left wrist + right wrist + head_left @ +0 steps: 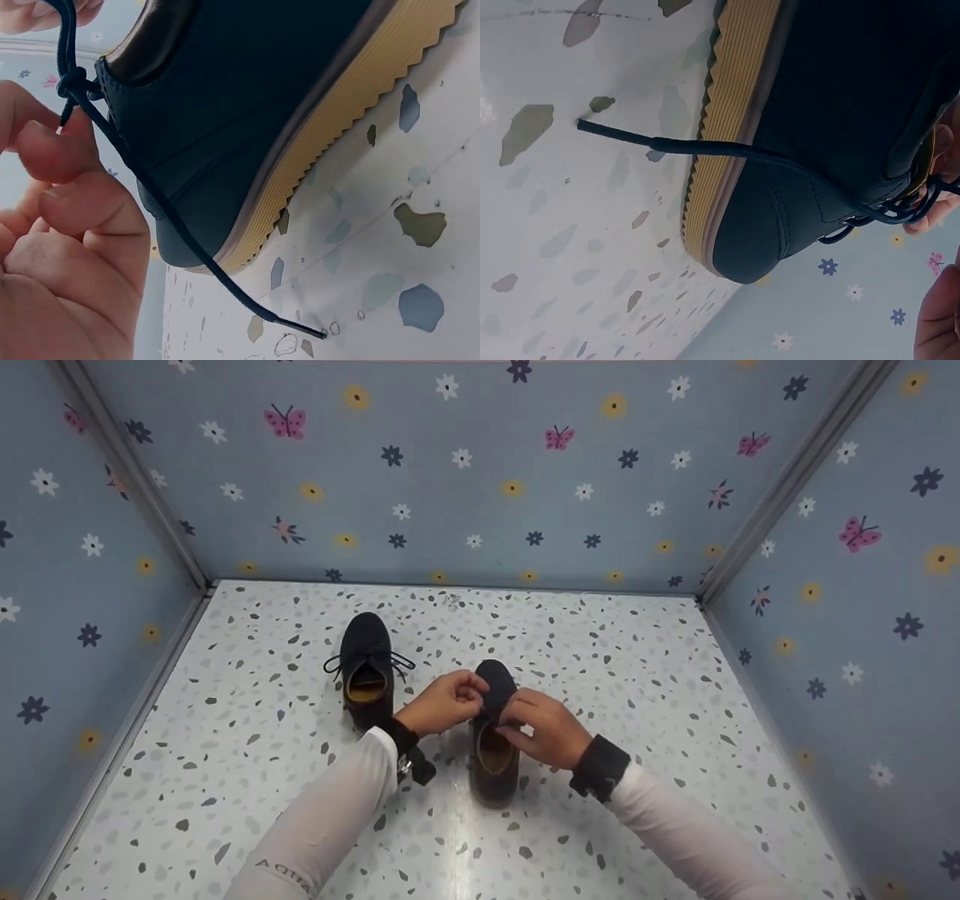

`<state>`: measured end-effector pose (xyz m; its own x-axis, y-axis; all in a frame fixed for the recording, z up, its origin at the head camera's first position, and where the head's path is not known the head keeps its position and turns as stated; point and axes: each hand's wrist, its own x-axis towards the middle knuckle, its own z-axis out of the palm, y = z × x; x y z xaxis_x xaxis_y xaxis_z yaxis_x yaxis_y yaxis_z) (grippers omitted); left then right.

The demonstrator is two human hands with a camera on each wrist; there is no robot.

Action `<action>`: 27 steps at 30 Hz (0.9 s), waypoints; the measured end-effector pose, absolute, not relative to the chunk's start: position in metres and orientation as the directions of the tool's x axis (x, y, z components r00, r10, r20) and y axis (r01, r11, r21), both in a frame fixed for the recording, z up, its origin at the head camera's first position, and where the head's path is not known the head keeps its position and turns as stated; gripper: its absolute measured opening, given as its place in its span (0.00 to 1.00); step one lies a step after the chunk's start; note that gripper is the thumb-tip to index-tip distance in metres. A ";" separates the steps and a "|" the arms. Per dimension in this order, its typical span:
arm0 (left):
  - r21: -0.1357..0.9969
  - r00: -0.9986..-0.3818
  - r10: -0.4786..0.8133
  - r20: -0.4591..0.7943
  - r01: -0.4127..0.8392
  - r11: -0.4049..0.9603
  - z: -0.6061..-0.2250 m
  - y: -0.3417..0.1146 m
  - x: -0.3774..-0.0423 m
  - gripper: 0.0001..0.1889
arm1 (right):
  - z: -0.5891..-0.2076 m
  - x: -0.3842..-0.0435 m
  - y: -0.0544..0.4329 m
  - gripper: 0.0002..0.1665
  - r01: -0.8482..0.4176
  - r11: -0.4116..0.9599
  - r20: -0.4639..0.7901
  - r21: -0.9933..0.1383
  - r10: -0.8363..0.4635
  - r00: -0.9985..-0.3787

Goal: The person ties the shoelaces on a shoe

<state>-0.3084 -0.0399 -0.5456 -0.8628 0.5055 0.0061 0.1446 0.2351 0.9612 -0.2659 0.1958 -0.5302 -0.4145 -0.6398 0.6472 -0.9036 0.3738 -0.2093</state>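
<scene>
A dark navy lace-up shoe (495, 787) stands upright on the speckled surface, toe pointing away, with a ridged tan sole (330, 97). Its dark shoelace (172, 214) has a knot (73, 81) over the opening, and one loose end trails down the side. My left hand (444, 703) is at the left of the laces, pinching lace just below the knot between thumb and finger. From the right, my right hand (551, 727) bends over the laces, thumb and fingers together at the lace; its fingertips are cut off in the right wrist view. Another loose lace end (615, 133) hangs over the sole.
A matching shoe (365, 637) with its lace tied in a bow stands to the left, close by my left wrist. Blue panels (480, 510) printed with flowers and butterflies enclose the back and both sides of the speckled white surface (615, 652).
</scene>
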 end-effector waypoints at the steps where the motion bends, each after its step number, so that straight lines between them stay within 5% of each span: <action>1: 0.958 -0.861 0.509 -0.001 0.144 0.247 -0.545 -0.040 -0.308 0.16 | -0.530 -0.266 0.198 0.11 -0.904 0.369 0.647 -0.216 -0.639 -0.416; 10: 0.928 -0.871 0.491 -0.007 0.178 0.329 -0.540 -0.045 -0.307 0.12 | -0.525 -0.272 0.217 0.11 -0.878 0.372 0.610 -0.302 -0.632 -0.478; 18: 0.912 -0.876 0.482 0.007 0.204 0.357 -0.538 -0.049 -0.309 0.07 | -0.523 -0.284 0.232 0.08 -0.785 0.444 0.517 -0.432 -0.591 -0.619; 27: 0.825 -0.896 0.441 0.056 0.291 0.485 -0.531 -0.048 -0.302 0.06 | -0.521 -0.286 0.241 0.14 -0.719 0.554 0.473 -0.421 -0.543 -0.694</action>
